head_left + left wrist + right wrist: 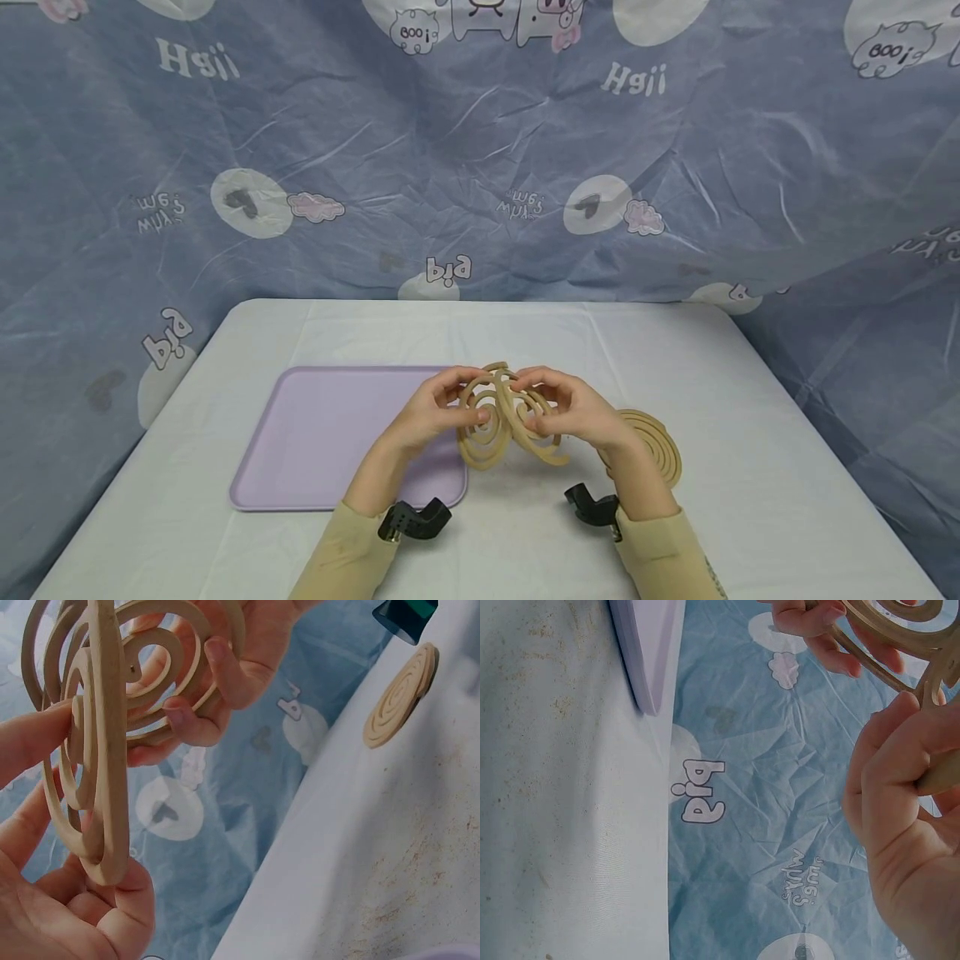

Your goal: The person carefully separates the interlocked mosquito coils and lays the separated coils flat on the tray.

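Observation:
Over the middle of the table, both hands hold tan mosquito coils whose loops overlap. My left hand (431, 408) pinches the left coil (112, 757) between thumb and fingers; it appears edge-on in the left wrist view. At the right, my right hand (579, 408) grips the other coil (552, 458), thumb in front and fingers behind. The two spirals meet at the centre in the head view, spread apart lower down. Whether they are still joined, I cannot tell. Another coil (663, 450) lies flat on the table beneath the right forearm, partly covered by it.
A shallow lilac tray (337, 437) lies left of centre, its right end under the left hand and forearm. Brown crumbs (405, 877) dot the white tablecloth (750, 500). A blue printed curtain (450, 150) hangs behind the table. Each wrist carries a black camera mount (415, 520).

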Demonstrator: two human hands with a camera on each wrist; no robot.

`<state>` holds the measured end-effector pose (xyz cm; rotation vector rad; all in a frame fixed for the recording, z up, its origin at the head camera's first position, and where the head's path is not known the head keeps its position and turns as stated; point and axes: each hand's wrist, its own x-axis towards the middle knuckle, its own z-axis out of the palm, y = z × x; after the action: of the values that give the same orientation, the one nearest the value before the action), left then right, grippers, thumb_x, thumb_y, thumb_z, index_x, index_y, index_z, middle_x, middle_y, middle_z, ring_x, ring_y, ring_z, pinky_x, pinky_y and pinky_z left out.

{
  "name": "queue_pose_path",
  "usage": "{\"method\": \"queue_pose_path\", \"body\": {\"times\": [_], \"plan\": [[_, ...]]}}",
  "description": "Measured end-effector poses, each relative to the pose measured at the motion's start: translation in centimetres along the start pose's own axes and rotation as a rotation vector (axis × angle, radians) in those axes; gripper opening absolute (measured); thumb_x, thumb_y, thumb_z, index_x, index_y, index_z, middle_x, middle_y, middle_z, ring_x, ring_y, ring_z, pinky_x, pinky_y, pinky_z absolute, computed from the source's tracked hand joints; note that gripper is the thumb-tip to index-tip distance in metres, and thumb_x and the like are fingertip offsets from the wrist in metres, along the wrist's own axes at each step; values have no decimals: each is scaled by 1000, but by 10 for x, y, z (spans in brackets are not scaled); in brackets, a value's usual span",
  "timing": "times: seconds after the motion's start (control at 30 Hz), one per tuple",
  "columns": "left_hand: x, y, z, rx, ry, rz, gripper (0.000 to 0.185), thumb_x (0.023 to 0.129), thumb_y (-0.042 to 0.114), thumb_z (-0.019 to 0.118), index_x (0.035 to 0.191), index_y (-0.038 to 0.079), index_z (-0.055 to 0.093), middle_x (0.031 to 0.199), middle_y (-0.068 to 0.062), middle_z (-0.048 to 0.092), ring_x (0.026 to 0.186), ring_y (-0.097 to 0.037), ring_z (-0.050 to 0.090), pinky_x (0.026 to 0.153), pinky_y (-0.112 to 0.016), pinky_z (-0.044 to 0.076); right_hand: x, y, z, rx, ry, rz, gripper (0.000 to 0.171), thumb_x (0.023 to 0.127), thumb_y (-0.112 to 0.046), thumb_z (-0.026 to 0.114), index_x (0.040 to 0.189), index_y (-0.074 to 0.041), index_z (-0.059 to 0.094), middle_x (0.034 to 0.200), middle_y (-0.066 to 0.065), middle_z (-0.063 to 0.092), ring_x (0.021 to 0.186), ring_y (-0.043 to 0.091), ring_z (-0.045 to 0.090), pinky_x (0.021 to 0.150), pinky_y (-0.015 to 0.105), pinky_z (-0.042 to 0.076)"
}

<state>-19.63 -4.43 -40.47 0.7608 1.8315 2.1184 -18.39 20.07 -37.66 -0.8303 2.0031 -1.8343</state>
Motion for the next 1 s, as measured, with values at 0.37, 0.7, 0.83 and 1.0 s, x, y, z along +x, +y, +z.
{"method": "queue_pose_path", "body": {"times": [0.37, 0.7, 0.83, 1.0], "plan": [[3, -5, 8, -31, 85, -49, 27, 94, 15, 57, 115, -2, 59, 100, -2, 58, 88, -13, 52, 69, -24, 44, 4, 3, -1, 46, -68, -85, 49, 81, 9, 61, 127, 7, 45, 126, 19, 43, 98, 24, 50, 63, 26, 53], [3, 1, 10, -105, 132, -123, 8, 91, 13, 60, 94, 18, 65, 91, 4, 62, 86, -14, 55, 71, -27, 45, 3, 3, -1, 68, -50, -55, 58, 80, 7, 63, 132, 8, 39, 119, 22, 51, 98, 23, 56, 72, 28, 54], [2, 1, 7, -104, 108, -99, 10, 91, 14, 60, 94, 21, 66, 92, 5, 64, 89, -14, 55, 72, -29, 44, 3, 5, -2, 148, -91, -70, 56, 82, 7, 63, 132, 7, 40, 116, 19, 55, 92, 20, 59, 66, 25, 53], [2, -3, 7, -141, 27, -19, 19, 89, 6, 61, 104, 18, 63, 100, 0, 61, 89, -12, 58, 74, -25, 49, 6, 7, 2, 217, -124, -96, 52, 84, 4, 65, 131, 1, 43, 120, 16, 54, 94, 18, 60, 65, 23, 52]]}}
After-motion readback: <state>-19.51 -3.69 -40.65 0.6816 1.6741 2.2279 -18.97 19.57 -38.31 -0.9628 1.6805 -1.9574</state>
